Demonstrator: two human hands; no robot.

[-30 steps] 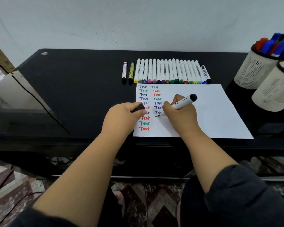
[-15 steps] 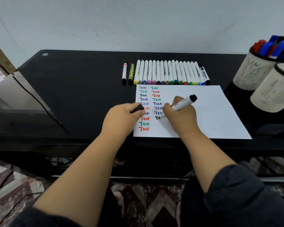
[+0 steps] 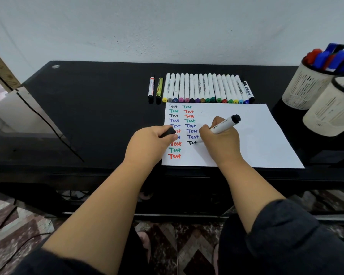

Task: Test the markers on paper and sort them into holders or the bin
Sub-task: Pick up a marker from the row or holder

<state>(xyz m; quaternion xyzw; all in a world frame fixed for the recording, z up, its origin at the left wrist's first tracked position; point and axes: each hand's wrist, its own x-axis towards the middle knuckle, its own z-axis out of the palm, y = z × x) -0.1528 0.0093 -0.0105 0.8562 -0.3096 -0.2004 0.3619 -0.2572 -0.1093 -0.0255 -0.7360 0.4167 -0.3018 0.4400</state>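
Observation:
My right hand (image 3: 220, 143) grips a white marker with a black end (image 3: 224, 125), its tip touching the white paper (image 3: 256, 135) where black letters "Te" stand at the foot of the second column. My left hand (image 3: 147, 143) rests at the paper's left edge and pinches the black cap (image 3: 168, 132). The paper carries two columns of "Test" in black, green, blue and red. A row of several capped markers (image 3: 203, 89) lies side by side just beyond the paper.
Two cream mesh holders stand at the right: the far holder (image 3: 304, 88) is full of red and blue markers, the near holder (image 3: 330, 110) shows little inside. The black desk (image 3: 87, 108) meets a white wall behind. Patterned floor lies below.
The marker tip has travelled to the right along the line, and the black word has grown from a first stroke to "Te". My left hand has kept still with the cap.

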